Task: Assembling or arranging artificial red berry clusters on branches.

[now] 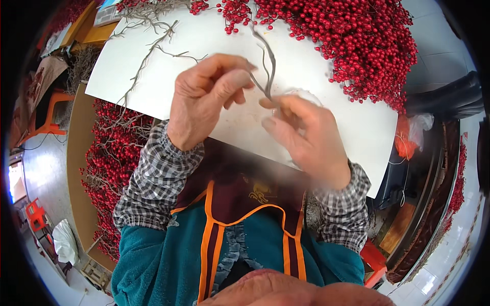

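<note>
Left hand (204, 97), right hand (315, 135) — branch (273, 64) between, seemingly

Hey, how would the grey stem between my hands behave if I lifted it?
The grey stem is likely light, being so thin. It is probably fairly stiff, given its woody-looking, bent shape. Its fork might snag, with red berries close by its far end.

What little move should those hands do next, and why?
Maybe the left hand could gently bend the thin side stem outward: it seems to pinch that stem's upper end, while the right hand holds the grey branch near where they join.
</note>
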`<state>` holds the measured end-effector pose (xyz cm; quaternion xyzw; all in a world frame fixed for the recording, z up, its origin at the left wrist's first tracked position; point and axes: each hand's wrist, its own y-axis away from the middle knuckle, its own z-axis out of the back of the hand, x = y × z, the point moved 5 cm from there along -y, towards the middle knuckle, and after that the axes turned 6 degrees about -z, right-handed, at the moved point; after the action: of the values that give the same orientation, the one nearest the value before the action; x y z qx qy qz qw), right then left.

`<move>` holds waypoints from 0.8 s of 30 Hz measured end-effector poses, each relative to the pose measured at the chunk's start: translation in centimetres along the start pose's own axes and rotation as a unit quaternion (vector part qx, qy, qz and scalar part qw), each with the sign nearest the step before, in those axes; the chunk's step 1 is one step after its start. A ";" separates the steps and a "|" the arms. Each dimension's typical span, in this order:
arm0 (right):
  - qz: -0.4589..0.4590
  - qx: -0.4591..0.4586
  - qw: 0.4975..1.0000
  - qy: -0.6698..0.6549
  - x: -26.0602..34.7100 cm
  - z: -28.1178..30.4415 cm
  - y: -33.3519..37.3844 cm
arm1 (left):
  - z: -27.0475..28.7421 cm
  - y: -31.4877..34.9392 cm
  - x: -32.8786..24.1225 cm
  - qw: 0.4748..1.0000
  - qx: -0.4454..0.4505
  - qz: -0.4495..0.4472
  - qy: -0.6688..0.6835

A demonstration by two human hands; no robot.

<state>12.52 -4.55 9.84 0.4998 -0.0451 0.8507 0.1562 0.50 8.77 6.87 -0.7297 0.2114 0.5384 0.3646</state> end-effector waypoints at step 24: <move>-0.066 -0.219 0.954 -0.196 -6.3 4.5 6.5 | -6.0 -3.8 3.9 0.959 0.092 -0.136 -0.232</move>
<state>17.14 -13.16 7.14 0.6120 -0.2267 0.6934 0.3054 8.19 6.97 5.27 -0.5702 0.0687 0.6164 0.5387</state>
